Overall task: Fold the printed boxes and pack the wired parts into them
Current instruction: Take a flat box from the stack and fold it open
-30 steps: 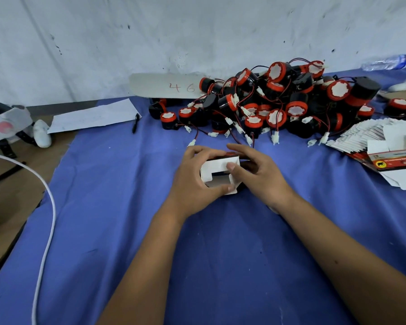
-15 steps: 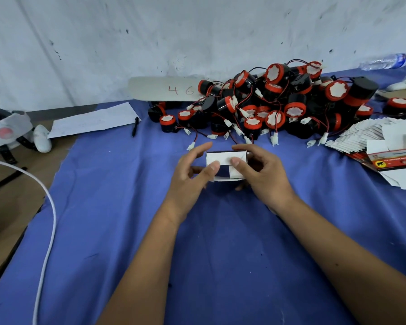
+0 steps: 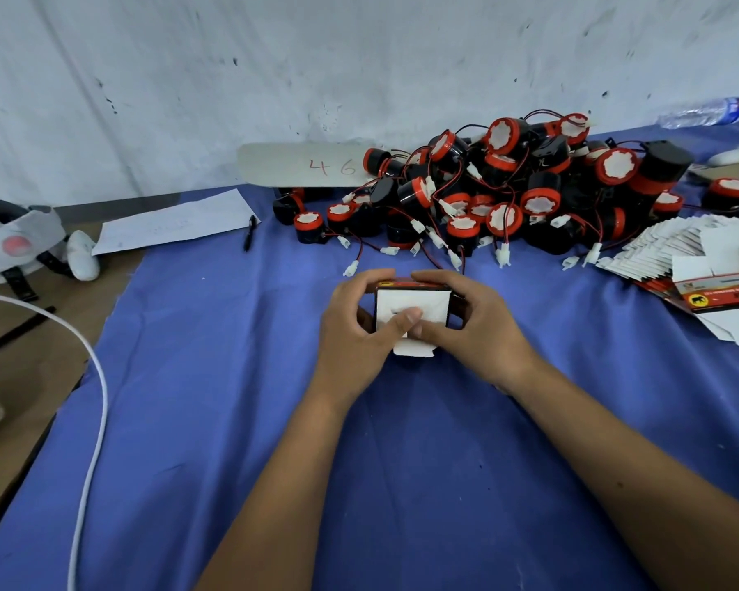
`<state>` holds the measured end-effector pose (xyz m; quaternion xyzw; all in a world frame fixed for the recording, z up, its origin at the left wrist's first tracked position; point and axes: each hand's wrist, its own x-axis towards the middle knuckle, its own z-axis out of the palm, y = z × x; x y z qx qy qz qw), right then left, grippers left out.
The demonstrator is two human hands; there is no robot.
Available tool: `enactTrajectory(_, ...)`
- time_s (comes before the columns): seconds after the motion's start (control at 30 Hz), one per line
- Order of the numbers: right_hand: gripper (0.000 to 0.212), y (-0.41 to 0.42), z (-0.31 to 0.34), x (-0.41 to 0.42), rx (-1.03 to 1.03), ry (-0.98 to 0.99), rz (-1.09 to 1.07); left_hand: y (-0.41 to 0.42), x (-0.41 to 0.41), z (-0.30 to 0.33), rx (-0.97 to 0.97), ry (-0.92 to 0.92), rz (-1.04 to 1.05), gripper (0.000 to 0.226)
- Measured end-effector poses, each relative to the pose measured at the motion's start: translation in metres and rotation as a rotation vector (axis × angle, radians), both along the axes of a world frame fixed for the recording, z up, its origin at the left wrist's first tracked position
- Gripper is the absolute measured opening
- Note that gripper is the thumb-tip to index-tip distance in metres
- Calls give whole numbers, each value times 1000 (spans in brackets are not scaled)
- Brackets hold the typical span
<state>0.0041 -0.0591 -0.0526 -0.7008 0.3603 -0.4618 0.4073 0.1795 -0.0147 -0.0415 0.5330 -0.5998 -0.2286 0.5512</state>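
I have a small printed box [image 3: 412, 311] held between both hands just above the blue cloth [image 3: 231, 420] that covers the table [image 3: 13, 377], in the middle of my view. My left hand [image 3: 355, 330] grips its left side, fingers curled over the top edge and thumb pressed on the white end flap facing me. My right hand [image 3: 478, 330] grips the right side the same way, its thumb meeting the left one on that flap. A white tab sticks out below the thumbs.

Just beyond the box lies the heap of wired parts [image 3: 508, 194], black bodies with red caps and loose white connectors. To the right is a fanned stack of flat boxes [image 3: 675, 253]. At the far left of the cloth lie a sheet of paper [image 3: 176, 223] and a black pen [image 3: 250, 232]; a white cable [image 3: 95, 398] curves along the left edge.
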Motion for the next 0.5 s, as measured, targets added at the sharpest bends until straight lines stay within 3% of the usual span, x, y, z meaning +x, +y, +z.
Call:
enactTrajectory(0.1,54,1,1,1,-49,80,26,-1,1,-3,36,40,27,39)
enactTrajectory(0.2,57,5,6,3,-2,35,78,-2,2,-2,58,57,61,34)
enactTrajectory(0.37,83,9,9,6,53,-31,172,-3,2,-2,90,168,107,33)
enactTrajectory(0.5,67,9,8,8,-8,-58,23,-2,-1,-1,92,145,47,29)
